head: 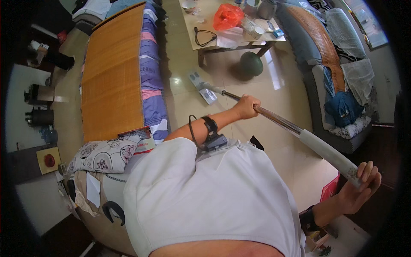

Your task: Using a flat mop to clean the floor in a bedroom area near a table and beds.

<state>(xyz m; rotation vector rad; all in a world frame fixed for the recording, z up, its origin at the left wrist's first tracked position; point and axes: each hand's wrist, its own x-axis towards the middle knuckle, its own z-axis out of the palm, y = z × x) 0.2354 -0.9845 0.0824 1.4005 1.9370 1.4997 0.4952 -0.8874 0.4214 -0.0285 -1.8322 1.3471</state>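
A flat floor mop with a metal pole (278, 120) slants across the view in front of me. My left hand (246, 107) is wrapped around the middle of this pole. At its near end, my right hand (362, 189) holds the bottom of the pale foam grip (327, 153), with the fingers curled over it. The white and grey mop head (203, 89), slightly blurred, lies against the glossy tiled floor (183, 109) between the bed and the table. Dark straps circle both forearms; a small device with a cable sits on the left one.
A bed with a woven mat (112, 77) runs along the left. Ahead, a wooden table (205, 38) carries a red plastic bag (228, 16); a round dark green melon (251, 64) lies beneath its edge. A cloth-covered sofa (297, 38) stands right. At far left, a seeming person (54, 59) wears dark trousers.
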